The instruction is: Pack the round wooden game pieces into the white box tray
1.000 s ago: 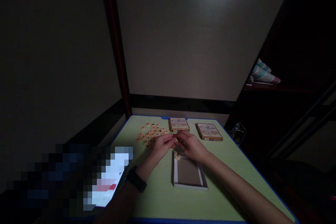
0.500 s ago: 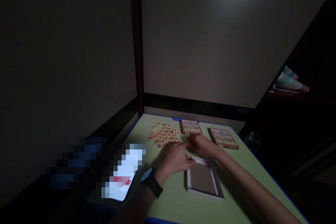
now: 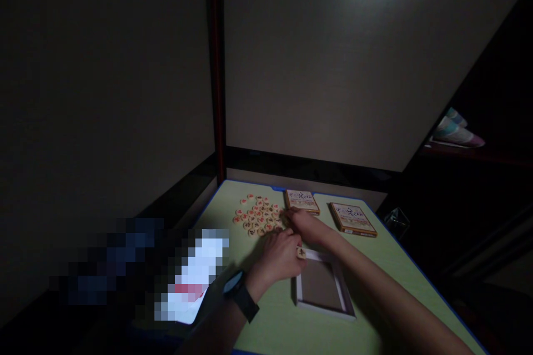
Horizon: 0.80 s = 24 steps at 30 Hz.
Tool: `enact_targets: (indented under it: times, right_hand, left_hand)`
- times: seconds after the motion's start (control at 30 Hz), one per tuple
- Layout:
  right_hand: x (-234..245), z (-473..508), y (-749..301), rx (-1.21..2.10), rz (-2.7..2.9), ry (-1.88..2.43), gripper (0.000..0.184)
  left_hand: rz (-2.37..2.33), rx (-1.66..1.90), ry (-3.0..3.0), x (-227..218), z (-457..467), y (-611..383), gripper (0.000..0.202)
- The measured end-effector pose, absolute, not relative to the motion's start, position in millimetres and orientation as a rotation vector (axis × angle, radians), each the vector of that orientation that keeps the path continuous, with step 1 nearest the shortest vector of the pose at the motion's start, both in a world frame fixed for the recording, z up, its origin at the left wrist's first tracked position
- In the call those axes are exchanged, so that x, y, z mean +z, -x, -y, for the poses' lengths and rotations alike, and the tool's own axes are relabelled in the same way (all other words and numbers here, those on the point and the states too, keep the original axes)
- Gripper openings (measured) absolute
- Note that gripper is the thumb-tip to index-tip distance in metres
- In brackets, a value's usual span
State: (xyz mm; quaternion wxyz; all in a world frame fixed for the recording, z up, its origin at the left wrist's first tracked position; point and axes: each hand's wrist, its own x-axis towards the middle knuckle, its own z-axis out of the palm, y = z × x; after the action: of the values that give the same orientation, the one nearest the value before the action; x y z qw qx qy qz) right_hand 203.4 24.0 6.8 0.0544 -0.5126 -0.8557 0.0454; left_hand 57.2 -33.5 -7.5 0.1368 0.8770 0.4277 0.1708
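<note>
A loose cluster of round Chinese chess pieces (image 3: pixel 258 213), marked in red and black, lies on the table. My left hand (image 3: pixel 280 254), wearing a dark watch (image 3: pixel 241 292) on its wrist, is closed on a Chinese chess piece (image 3: pixel 301 253) with a black character, held between thumb and fingers over the tray's far left corner. At the cluster's right edge, my right hand (image 3: pixel 307 225) has its fingers bent and drawn together; what is in them is hidden. The shallow white-rimmed tray (image 3: pixel 327 312) with a brown bottom stands below both hands.
Two flat printed boxes, one near the back edge (image 3: pixel 302 201) and one at the right (image 3: pixel 353 218), lie on the green table (image 3: pixel 395 283). A bright phone-like screen (image 3: pixel 197 277), partly blurred out, is at the left. Walls (image 3: pixel 308 66) stand behind the table.
My right hand has moved left to the cluster's edge. The piece in my left hand now shows its marked face. The view has shifted slightly.
</note>
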Motion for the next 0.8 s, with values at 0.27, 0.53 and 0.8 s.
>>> enact_targets:
  times: [0.27,0.53,0.8]
  right_hand:
    - [6,-33,-210,0.17,2.556,1.438,0.019]
    - [5,-22,-221,0.236,2.446,1.593,0.009]
    - [12,-34,-223,0.26,2.46,1.545,0.01]
  left_hand:
    - [-1.203,0.487,-2.498,-1,35,-58,0.016]
    - [-1.152,0.525,-2.501,1,36,-57,0.014]
    - [-1.185,0.473,-2.487,3,37,-57,0.014]
